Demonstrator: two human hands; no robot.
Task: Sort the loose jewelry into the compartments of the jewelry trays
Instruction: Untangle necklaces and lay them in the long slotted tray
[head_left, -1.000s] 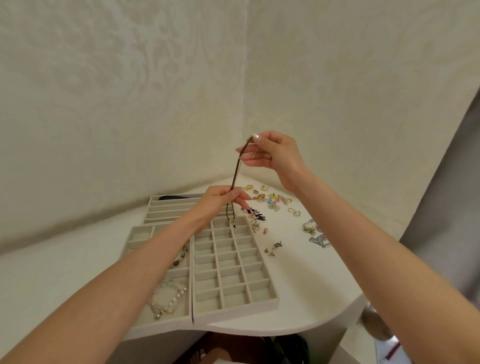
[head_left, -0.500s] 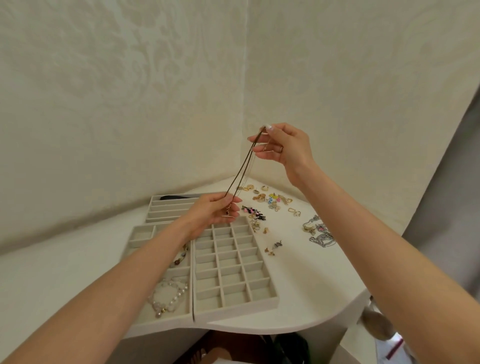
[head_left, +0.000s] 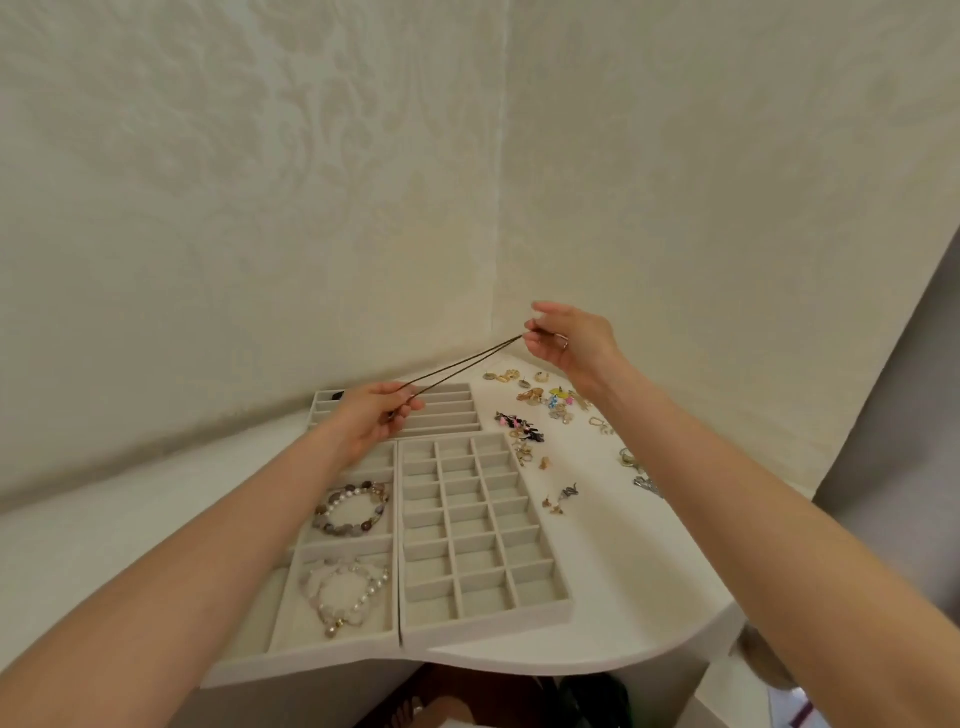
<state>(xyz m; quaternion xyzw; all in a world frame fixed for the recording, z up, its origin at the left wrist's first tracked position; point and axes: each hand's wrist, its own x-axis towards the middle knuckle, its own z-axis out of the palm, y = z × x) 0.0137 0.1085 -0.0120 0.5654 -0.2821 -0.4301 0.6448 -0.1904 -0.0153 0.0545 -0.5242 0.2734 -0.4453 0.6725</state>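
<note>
A thin dark brown necklace (head_left: 465, 364) is stretched taut between both hands. My left hand (head_left: 371, 415) pinches its lower end above the long-slot tray (head_left: 452, 410) at the back. My right hand (head_left: 569, 338) pinches the other end, higher and to the right, near the wall corner. A grid tray (head_left: 540, 605) of small compartments lies in front, with nothing in the cells I can see. Left of it a wider tray (head_left: 332, 642) holds a grey stone bracelet (head_left: 353, 506) and a pearl bracelet (head_left: 345, 597). Loose earrings and charms (head_left: 540, 402) lie scattered on the table to the right.
The white corner table (head_left: 623, 597) has a curved front edge and meets patterned walls behind. Silver pieces (head_left: 641, 475) lie by my right forearm. A small dark item (head_left: 337, 396) sits in the back tray's left end. A grey curtain hangs at the far right.
My left hand moved left and back with the necklace's lower end, over the long-slot tray. The necklace went from hanging steeply to a low slant. My right hand dropped lower.
</note>
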